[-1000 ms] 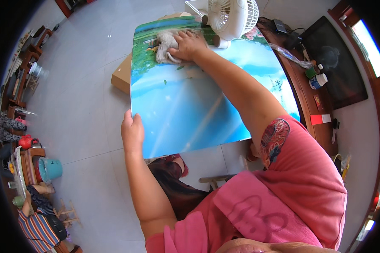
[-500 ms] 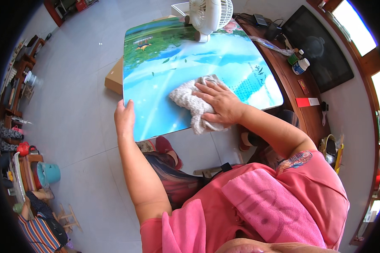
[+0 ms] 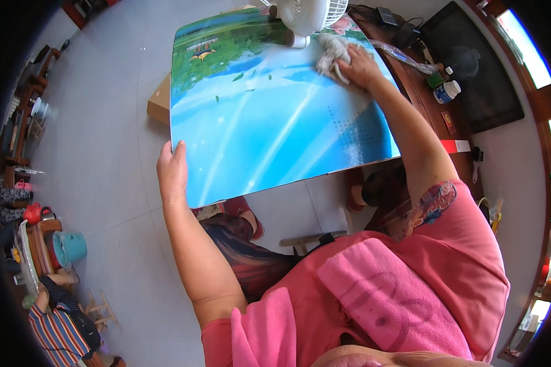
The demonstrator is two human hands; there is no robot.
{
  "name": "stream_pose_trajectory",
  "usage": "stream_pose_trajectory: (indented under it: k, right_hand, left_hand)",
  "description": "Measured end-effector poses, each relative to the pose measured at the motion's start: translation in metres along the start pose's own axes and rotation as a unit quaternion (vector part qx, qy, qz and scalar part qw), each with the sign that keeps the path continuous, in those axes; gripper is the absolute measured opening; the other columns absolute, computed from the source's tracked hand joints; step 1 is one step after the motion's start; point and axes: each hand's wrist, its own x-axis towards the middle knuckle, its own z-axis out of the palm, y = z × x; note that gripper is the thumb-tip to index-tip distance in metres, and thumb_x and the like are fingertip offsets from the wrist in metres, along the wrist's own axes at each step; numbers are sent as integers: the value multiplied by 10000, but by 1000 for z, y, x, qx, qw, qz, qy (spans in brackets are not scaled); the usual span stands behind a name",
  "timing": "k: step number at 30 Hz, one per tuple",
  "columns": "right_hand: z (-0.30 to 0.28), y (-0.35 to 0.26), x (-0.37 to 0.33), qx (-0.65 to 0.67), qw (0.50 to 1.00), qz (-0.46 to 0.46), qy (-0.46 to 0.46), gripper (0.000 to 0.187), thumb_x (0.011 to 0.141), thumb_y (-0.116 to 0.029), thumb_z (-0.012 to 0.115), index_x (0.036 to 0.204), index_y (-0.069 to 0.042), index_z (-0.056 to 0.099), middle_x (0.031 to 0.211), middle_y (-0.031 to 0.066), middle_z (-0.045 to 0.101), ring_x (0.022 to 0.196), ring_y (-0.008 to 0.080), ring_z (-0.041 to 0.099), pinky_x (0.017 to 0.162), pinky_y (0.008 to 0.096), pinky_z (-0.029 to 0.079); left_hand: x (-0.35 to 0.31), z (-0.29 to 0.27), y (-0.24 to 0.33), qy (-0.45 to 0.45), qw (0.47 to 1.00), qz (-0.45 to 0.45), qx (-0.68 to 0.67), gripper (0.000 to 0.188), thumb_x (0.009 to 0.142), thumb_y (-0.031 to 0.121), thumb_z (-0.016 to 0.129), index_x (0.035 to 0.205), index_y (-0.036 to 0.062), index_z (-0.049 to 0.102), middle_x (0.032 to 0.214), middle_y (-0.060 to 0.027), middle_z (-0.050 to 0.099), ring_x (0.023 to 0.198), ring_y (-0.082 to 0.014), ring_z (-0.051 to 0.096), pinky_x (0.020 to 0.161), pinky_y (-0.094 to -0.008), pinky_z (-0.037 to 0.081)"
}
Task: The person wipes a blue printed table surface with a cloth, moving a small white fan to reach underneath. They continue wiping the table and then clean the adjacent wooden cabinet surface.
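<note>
A rectangular tabletop [image 3: 251, 134] with rounded corners lies in front of the person, glossy and printed with a bright blue sky or water scene, pale light streaks, drifting leaves and green grassland toward its far left. On its far right part sits a pale, grey-white cloth [image 3: 332, 56], crumpled and slightly blurred. The right hand [image 3: 362, 66] holds this cloth bunched beneath its bent fingers against the surface. The left hand [image 3: 173, 168] is at the near left edge, thumb over the rim; its other fingers are mostly hidden, so how closed they are cannot be told. A white fan [image 3: 303, 17] stands at the far edge.

On the wooden sideboard [image 3: 425, 110] to the right, a blue-labelled white bottle [image 3: 447, 92] and a green bottle [image 3: 437, 78] stand together, contents hidden. A teal bucket [image 3: 73, 248] is at left; its inside is unclear.
</note>
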Motion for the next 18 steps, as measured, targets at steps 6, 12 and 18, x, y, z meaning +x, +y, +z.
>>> stream_pose_trajectory:
  k: [6, 12, 18]
  right_hand:
    - [7, 6, 33, -13, 997, 81, -2, 834, 896, -707, 387, 1522, -156, 403, 1614, 89, 312, 1488, 323, 275, 1211, 438, 226]
    - [2, -16, -7, -10, 999, 44, 9, 808, 908, -673, 390, 1531, -159, 391, 1624, 89, 290, 1500, 320, 247, 1210, 529, 169]
    - [-28, -87, -83, 20, 997, -72, -9, 812, 895, -649, 467, 1528, -145, 388, 1608, 108, 316, 1493, 322, 261, 1214, 534, 156]
  left_hand:
    - [-1, -1, 5, -1, 1000, 3, 29, 456, 945, 329, 555, 1203, -42, 606, 1099, -187, 694, 1007, -307, 656, 926, -388, 475]
    - [3, 2, 1, -7, 1000, 22, 21, 468, 931, 343, 567, 1187, -46, 610, 1091, -206, 697, 1008, -345, 657, 926, -398, 478]
    - [8, 5, -2, -3, 998, 43, 46, 481, 934, 356, 573, 1193, -48, 620, 1091, -204, 699, 1012, -342, 657, 929, -397, 478]
